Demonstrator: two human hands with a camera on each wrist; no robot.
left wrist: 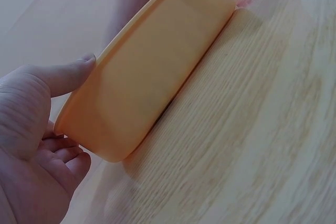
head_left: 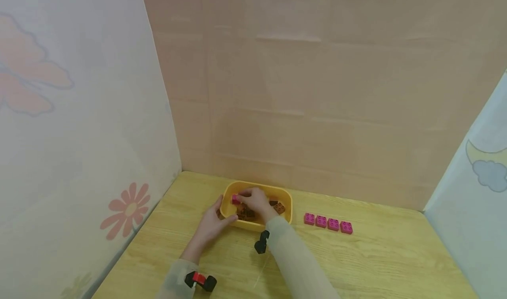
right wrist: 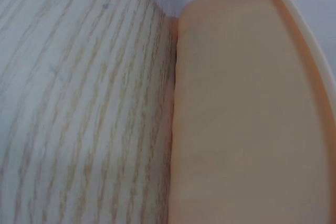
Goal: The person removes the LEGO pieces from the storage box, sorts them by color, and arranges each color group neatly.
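Observation:
A yellow plastic tub [head_left: 292,208] stands on the table and holds brown and dark toy building bricks [head_left: 279,208]. My left hand [head_left: 210,224] grips its left end; in the left wrist view the thumb [left wrist: 73,74] lies on the rim and the fingers curl at the outer wall. Inside the tub, my right hand [head_left: 256,201] pinches a pink building brick [head_left: 236,199] near the left end. The right wrist view shows the tub's outer wall [right wrist: 247,103], with the right hand itself out of sight there. Some of the bricks are hidden beneath the right hand.
To the right of the tub, several pink building bricks [head_left: 333,224] lie in a row on the wooden table [head_left: 380,255]. A brown-covered wall [head_left: 317,92] rises behind the table. White walls with printed flowers [head_left: 128,208] and a moon flank it.

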